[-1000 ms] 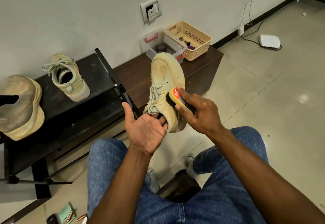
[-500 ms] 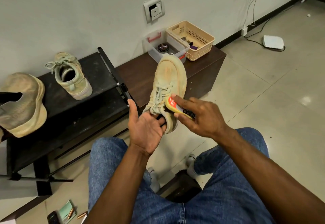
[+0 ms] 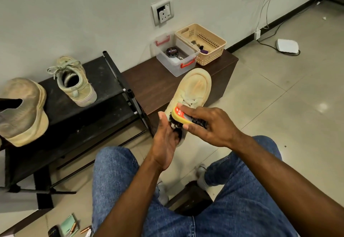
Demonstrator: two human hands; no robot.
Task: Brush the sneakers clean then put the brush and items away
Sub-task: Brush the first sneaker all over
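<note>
Head view shows my left hand point(image 3: 166, 140) gripping the heel of the tan sneaker point(image 3: 191, 95), its long axis pointing toe-up toward one o'clock, while my right hand point(image 3: 214, 127) clasps the yellow brush point(image 3: 181, 116) across its laces.

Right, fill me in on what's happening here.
A seated person is brushing a tan sneaker. The left hand holds it up from underneath near the heel, toe pointing away, while the right hand grips a yellow-backed shoe brush against the lace area. Its partner sneaker sits on the black rack. A polish tin lies in the clear bin.
</note>
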